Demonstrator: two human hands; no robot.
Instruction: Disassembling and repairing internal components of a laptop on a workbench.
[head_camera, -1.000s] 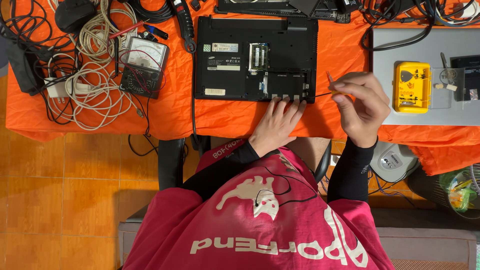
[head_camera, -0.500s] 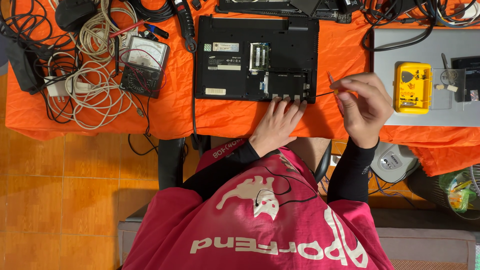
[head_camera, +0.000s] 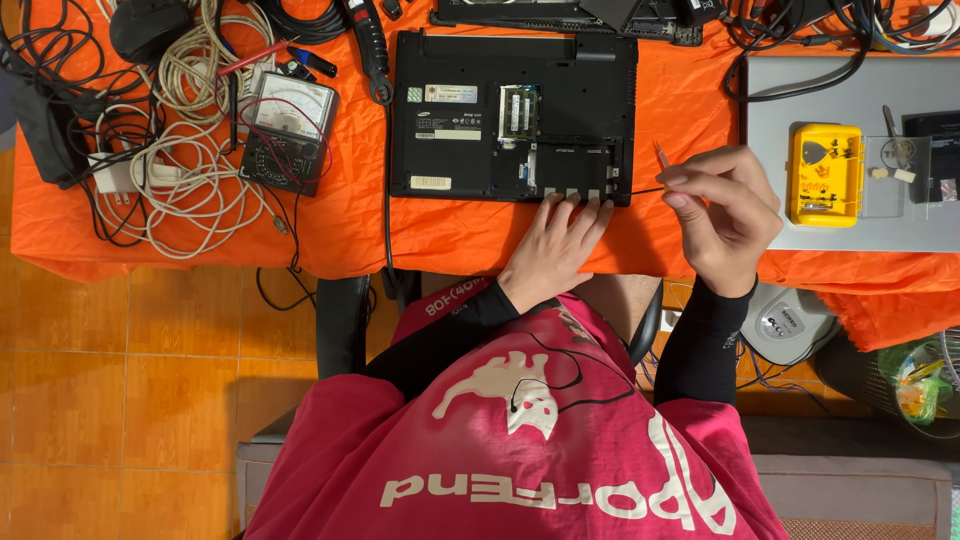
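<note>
An upturned black laptop (head_camera: 512, 118) is lying on the orange cloth (head_camera: 350, 225), near the table's near edge. The left hand (head_camera: 553, 250) is pressing its spread, open fingers (head_camera: 572, 208) on the laptop's near edge. The right hand (head_camera: 722, 215), just right of the laptop, is pinching a thin screwdriver (head_camera: 655, 172) in closed fingers, its tip touching the near-right corner. A yellow case (head_camera: 824, 175) is sitting farther right on a grey laptop (head_camera: 790, 95).

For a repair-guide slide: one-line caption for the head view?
Left hand steadies an upturned black laptop on orange cloth; right hand holds a thin screwdriver at its edge.
</note>
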